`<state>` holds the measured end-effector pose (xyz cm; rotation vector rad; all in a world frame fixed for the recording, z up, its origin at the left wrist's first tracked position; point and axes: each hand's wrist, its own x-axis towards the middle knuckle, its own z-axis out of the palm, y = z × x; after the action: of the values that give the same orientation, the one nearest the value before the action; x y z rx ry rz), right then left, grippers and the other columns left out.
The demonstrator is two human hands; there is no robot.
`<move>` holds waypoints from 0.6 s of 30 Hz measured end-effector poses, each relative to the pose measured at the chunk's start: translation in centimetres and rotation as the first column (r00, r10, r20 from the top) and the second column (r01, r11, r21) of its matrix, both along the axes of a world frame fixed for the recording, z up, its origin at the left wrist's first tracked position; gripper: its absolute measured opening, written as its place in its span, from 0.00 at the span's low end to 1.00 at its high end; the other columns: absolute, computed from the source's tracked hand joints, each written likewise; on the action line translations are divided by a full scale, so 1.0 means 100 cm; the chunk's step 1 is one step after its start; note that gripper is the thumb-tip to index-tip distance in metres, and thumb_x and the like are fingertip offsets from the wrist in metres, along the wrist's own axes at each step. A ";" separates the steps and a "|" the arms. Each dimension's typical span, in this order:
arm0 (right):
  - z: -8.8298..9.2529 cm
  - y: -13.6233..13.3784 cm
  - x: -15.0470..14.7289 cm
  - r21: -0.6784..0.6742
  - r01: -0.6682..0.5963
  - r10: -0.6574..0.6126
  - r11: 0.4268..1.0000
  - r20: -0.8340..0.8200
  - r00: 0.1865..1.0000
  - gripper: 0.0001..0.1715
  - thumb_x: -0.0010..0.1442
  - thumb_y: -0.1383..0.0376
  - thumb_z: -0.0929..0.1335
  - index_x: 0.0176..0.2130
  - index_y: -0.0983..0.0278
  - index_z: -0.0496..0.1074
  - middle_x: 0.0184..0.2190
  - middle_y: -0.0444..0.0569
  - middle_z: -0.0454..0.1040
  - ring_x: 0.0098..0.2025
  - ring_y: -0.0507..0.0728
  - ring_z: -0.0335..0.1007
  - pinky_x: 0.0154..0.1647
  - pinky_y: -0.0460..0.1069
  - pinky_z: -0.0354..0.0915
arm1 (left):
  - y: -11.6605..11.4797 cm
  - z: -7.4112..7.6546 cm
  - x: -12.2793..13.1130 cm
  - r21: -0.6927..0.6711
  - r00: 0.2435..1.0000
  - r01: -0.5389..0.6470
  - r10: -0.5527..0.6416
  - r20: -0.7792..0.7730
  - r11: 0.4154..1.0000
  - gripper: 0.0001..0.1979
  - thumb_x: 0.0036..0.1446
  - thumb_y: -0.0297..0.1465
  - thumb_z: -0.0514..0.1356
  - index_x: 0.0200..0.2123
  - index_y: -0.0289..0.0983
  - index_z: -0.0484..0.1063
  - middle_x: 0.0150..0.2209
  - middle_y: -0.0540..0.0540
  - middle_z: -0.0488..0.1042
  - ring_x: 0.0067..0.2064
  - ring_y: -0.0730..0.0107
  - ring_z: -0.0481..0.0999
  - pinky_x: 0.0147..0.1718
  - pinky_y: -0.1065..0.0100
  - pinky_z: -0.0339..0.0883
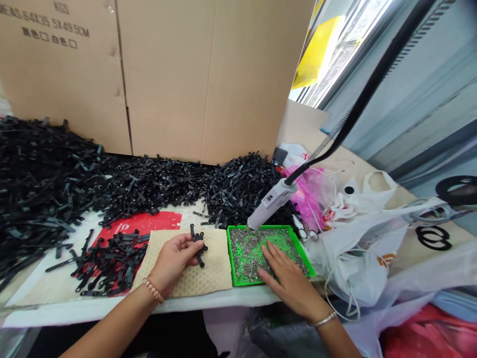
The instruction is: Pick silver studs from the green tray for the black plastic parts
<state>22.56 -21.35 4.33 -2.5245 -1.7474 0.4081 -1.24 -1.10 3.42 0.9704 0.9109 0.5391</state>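
Observation:
Several small black strips [199,243] with round holed ends are pinched in my left hand [179,256], over a tan honeycomb-patterned mat [212,281]. My right hand [281,271] lies with spread fingers on a bright green tray [234,282] of small silvery metal pieces [248,258], and its fingertips touch them. The pieces look like screws or rivets, too small to name surely. Above the tray's back edge hangs a grey-white electric screwdriver [270,204], its tip pointing down. Left of the mat lies a loose heap of matching black strips [115,261].
Large piles of black strips [37,174] line the back against a tall cardboard box [208,79]. A black arm [357,104] with a coiled cord slants from the upper right to the screwdriver. Scissors [308,232] and white plastic bags [354,248] lie right of the tray.

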 end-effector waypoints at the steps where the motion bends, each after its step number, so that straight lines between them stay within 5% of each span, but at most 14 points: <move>1: 0.001 0.001 0.001 0.007 0.009 -0.009 1.000 -0.003 1.000 0.40 0.65 0.43 0.54 0.66 0.63 0.47 0.67 0.52 0.42 0.67 0.61 0.36 0.65 0.61 0.44 | 0.000 0.000 0.000 -0.002 1.000 0.001 -0.001 0.000 1.000 0.22 0.34 0.39 0.72 0.32 0.32 0.73 0.32 0.43 0.76 0.33 0.67 0.75 0.22 0.77 0.68; 7: -0.008 0.018 0.021 0.035 0.270 -0.272 0.962 0.144 0.951 0.47 0.65 0.44 0.52 0.64 0.80 0.49 0.65 0.65 0.44 0.67 0.65 0.38 0.66 0.60 0.42 | -0.001 0.000 0.000 0.006 1.000 -0.001 0.001 -0.003 1.000 0.23 0.33 0.39 0.72 0.31 0.33 0.73 0.31 0.44 0.76 0.33 0.68 0.74 0.23 0.77 0.68; 14: 0.003 0.020 -0.016 -0.022 0.047 -0.048 0.999 -0.047 0.998 0.42 0.65 0.43 0.51 0.66 0.67 0.48 0.66 0.53 0.41 0.68 0.61 0.35 0.66 0.60 0.42 | -0.001 0.001 0.000 -0.001 1.000 -0.004 0.004 -0.009 1.000 0.24 0.32 0.40 0.72 0.32 0.32 0.73 0.31 0.44 0.75 0.33 0.68 0.73 0.23 0.77 0.68; 18: 0.003 0.008 -0.003 -0.093 0.162 -0.159 0.982 0.040 0.986 0.44 0.64 0.43 0.52 0.66 0.70 0.47 0.67 0.53 0.40 0.68 0.60 0.34 0.67 0.59 0.39 | -0.001 0.000 0.000 0.009 1.000 0.006 -0.006 -0.017 1.000 0.25 0.33 0.41 0.71 0.33 0.32 0.72 0.31 0.44 0.75 0.34 0.69 0.73 0.23 0.78 0.68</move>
<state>22.23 -20.54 4.64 -2.7284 -1.5539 0.4555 -1.27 -1.16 3.47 0.9865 0.9208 0.5308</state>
